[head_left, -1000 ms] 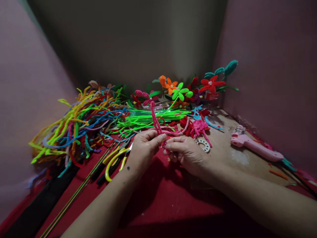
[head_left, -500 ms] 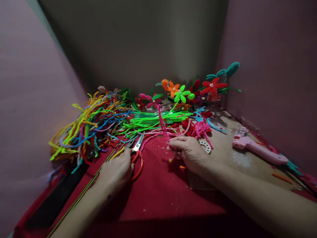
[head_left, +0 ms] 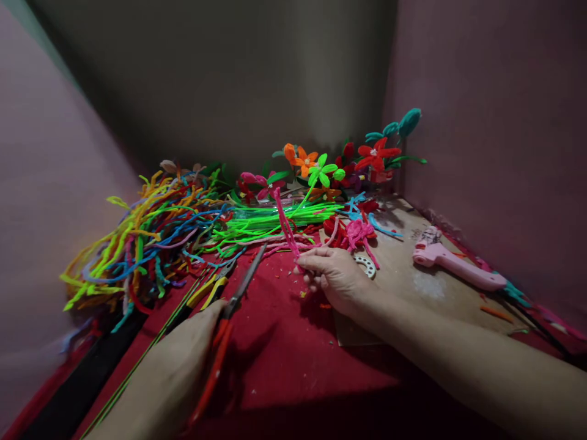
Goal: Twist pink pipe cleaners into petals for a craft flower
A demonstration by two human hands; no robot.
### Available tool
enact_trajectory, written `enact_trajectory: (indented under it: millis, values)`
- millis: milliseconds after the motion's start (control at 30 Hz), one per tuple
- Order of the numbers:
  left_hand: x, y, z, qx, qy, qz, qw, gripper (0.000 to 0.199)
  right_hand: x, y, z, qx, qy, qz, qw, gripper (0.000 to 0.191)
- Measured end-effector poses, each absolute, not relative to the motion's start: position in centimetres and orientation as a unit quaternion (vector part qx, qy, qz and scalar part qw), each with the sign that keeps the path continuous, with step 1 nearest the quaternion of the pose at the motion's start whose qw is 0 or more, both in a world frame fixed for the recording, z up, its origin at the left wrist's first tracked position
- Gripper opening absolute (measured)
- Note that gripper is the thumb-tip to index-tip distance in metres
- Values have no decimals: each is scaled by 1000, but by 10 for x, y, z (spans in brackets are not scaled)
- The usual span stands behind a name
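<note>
My left hand (head_left: 190,345) grips the red-handled scissors (head_left: 238,294), whose closed-looking blades point up and away over the red cloth (head_left: 284,348). Between the thumb and fingertips of my right hand (head_left: 337,275) is the lower end of a pink pipe cleaner piece (head_left: 285,223), which stands up in long narrow strands. The scissor tips are to the left of that piece, apart from it. Yellow-handled pliers (head_left: 213,290) lie just beyond my left hand.
Mixed pipe cleaners (head_left: 137,244) are heaped at the left, green ones (head_left: 275,217) behind the hands. Fuzzy flowers (head_left: 323,170) stand at the back. On the board (head_left: 398,293) at the right lie a pink glue gun (head_left: 458,266) and a white ring with holes (head_left: 365,266).
My left hand has lifted the scissors nearer to the camera and turned them, uncovering the pliers. The view has shifted slightly; my right hand still pinches the pink piece.
</note>
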State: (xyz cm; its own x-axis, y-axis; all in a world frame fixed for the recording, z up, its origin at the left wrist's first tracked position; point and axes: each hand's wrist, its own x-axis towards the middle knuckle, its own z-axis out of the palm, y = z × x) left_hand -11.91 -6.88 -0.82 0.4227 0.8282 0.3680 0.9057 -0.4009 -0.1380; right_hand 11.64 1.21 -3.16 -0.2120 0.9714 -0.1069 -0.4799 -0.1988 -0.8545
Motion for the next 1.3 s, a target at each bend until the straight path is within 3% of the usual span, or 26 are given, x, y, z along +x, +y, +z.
enact_trajectory:
  millis: [100,233,667,1000,1300]
  values:
    - [-107,-65,-15,-861,-445,-79,234,37,116,11,-31,-343,-352,698,521,9]
    - [-101,-55,-30,-837,-460,-54,291,46,116,10,-30,-338,-364,693,523,8]
    - [-101,-54,-27,-825,-492,-17,276,36,119,9,-30,-332,-432,672,501,4]
    - [-87,-57,-14,-782,-471,54,404,38,120,9,-27,-323,-418,685,502,3]
    - [-85,-57,-11,-789,-480,76,377,43,121,9,-27,-345,-421,679,493,7]
